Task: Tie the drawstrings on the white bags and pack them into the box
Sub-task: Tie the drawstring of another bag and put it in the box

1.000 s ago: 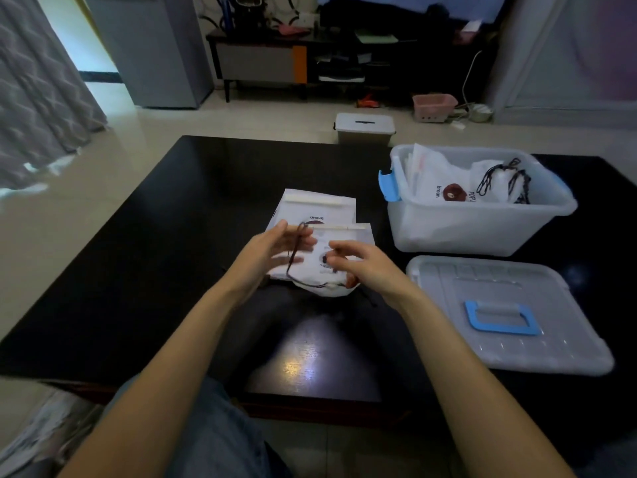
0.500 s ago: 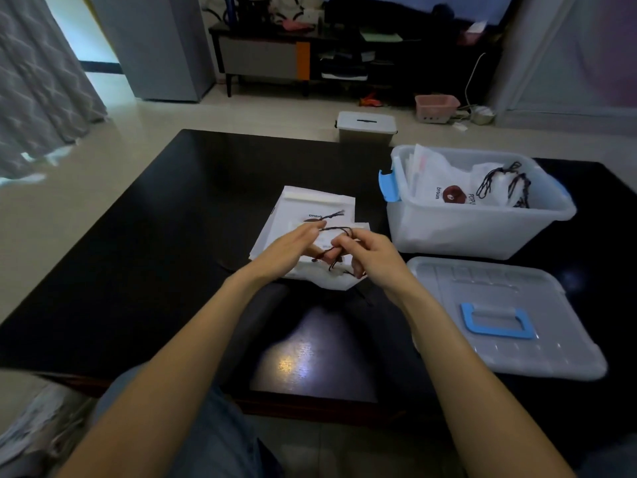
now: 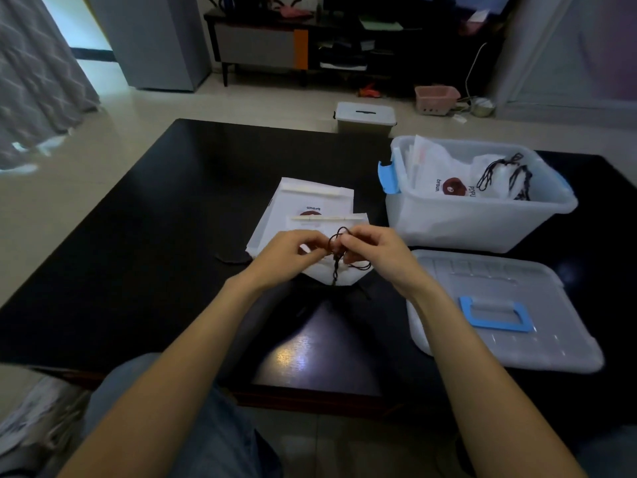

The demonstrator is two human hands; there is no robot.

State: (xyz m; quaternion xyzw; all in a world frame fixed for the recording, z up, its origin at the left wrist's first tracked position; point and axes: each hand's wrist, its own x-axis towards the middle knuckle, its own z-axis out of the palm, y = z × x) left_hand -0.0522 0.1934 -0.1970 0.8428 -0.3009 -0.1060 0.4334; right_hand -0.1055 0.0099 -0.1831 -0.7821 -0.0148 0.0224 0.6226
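Both hands cover most of the near bag (image 3: pixel 327 274); beside the box (image 3: pixel 479 219), the knot's state is unreadable.

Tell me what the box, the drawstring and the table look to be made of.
Box: translucent frosted plastic, since the bags show dimly through its wall; the clips are blue plastic.
Drawstring: thin dark twisted cord, probably textile, looping limply between both hands.
Table: black with a glossy finish, mirroring a light patch; lacquered wood or glass, cannot tell which.
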